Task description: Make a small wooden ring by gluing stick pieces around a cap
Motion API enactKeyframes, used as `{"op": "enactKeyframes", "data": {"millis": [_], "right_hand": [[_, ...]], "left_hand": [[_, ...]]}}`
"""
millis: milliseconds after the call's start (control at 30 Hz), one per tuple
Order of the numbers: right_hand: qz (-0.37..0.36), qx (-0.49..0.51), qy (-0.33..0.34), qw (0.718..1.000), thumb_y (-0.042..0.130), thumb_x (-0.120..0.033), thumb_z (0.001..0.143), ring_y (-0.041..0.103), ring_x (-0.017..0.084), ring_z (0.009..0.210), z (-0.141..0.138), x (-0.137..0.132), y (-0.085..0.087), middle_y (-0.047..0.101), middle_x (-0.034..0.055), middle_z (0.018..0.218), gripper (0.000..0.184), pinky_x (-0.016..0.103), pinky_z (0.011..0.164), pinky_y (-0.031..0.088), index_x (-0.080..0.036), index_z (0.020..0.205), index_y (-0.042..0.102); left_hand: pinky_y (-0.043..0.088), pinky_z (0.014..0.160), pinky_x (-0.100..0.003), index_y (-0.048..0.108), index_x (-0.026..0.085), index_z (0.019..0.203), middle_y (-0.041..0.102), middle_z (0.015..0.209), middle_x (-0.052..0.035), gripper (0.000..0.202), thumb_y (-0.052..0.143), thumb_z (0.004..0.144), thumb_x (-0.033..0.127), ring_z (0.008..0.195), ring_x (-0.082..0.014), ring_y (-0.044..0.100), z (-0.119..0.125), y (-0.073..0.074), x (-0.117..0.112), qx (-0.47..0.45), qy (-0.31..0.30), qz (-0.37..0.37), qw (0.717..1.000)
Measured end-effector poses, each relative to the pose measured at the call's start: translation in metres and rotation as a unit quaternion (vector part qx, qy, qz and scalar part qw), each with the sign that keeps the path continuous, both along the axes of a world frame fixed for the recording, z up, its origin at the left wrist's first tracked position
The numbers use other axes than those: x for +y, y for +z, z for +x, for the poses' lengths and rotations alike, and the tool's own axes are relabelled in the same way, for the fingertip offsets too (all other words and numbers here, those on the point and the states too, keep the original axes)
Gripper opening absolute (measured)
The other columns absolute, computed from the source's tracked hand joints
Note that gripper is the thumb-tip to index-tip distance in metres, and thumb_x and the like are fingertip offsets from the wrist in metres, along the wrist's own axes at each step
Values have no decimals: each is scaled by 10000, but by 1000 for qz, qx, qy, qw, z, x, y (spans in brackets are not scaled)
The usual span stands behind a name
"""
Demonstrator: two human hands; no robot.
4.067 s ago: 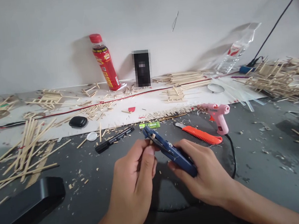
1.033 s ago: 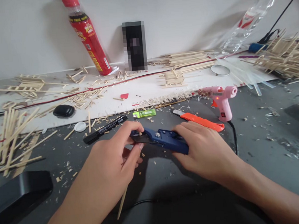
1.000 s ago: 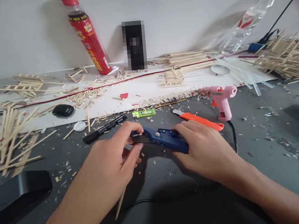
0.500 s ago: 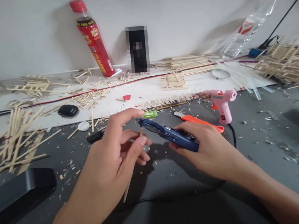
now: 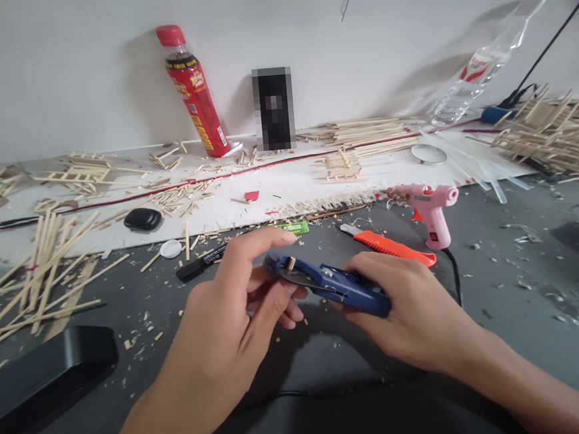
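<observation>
My right hand [image 5: 407, 308] is wrapped around the handles of blue cutting shears [image 5: 350, 290], whose jaws point left. A short end of a thin wooden stick [image 5: 290, 264] shows between the jaws. My left hand [image 5: 242, 314] pinches that stick between thumb and fingers just below the jaws, with its index finger stretched above the shears. The rest of the stick is hidden behind my left hand.
A pink glue gun [image 5: 434, 209] and an orange utility knife [image 5: 395, 245] lie beyond my right hand. A black marker [image 5: 200, 264] is past my left hand. Loose sticks [image 5: 38, 277], a red bottle [image 5: 195, 104] and a black case [image 5: 55, 369] stand around.
The shears have come down and left over the stick, so its end now shows between the jaws. The stick's lower end has gone out of sight, and the view has shifted slightly.
</observation>
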State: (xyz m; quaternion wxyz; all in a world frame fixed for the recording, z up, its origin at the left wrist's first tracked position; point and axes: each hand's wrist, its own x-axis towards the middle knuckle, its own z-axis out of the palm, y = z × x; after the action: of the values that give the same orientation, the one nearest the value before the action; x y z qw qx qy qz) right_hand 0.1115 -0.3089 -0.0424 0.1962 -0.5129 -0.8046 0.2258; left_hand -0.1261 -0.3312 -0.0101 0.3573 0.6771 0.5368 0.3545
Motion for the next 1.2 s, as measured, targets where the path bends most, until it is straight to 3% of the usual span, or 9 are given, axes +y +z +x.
{"op": "enactKeyframes", "data": {"millis": [167,333,600,767,933,1200], "right_hand": [[33,-22,-2,999,654,-285,816,537,173,634,2,0,-3,617,-3,709,111,315,588,293,-223,770,574],[35,-38,-7,999,644,-287,817,591,200,680,2,1,-5,649,18,755,73,322,610,314,-216,826,626],[45,-37,4,998,624,-274,820,593,202,701,1,3,-6,663,24,774,63,321,637,339,-215,825,605],[26,-45,-12,999,630,-287,802,493,160,607,-1,2,-7,588,-9,692,159,314,578,264,-230,733,499],[18,-55,-23,998,576,-168,708,454,150,592,-2,3,-11,548,-15,655,153,310,570,246,-229,689,438],[14,-72,-44,996,579,-202,692,393,143,538,-4,2,-18,492,-18,570,233,314,559,219,-236,630,357]], "left_hand": [[608,692,-159,557,375,1265,789,833,108,222,526,1084,250,697,-97,785,-6,1,0,53,-33,28,998],[567,662,-131,585,381,1254,774,792,121,250,541,1071,217,701,-94,783,-8,0,2,110,-30,53,992],[542,658,-96,570,402,1234,768,777,154,263,541,1066,201,694,-70,777,-6,-1,4,120,-31,59,991],[537,643,-94,570,394,1210,764,757,155,220,538,1075,223,691,-71,778,-5,-1,4,119,-28,54,991],[536,631,-110,580,380,1178,753,728,150,193,531,1075,225,668,-75,767,-2,-3,5,116,-32,32,992],[521,601,-136,581,370,1175,734,685,133,120,529,1093,302,621,-88,746,-4,-3,2,103,-40,-8,994]]}}
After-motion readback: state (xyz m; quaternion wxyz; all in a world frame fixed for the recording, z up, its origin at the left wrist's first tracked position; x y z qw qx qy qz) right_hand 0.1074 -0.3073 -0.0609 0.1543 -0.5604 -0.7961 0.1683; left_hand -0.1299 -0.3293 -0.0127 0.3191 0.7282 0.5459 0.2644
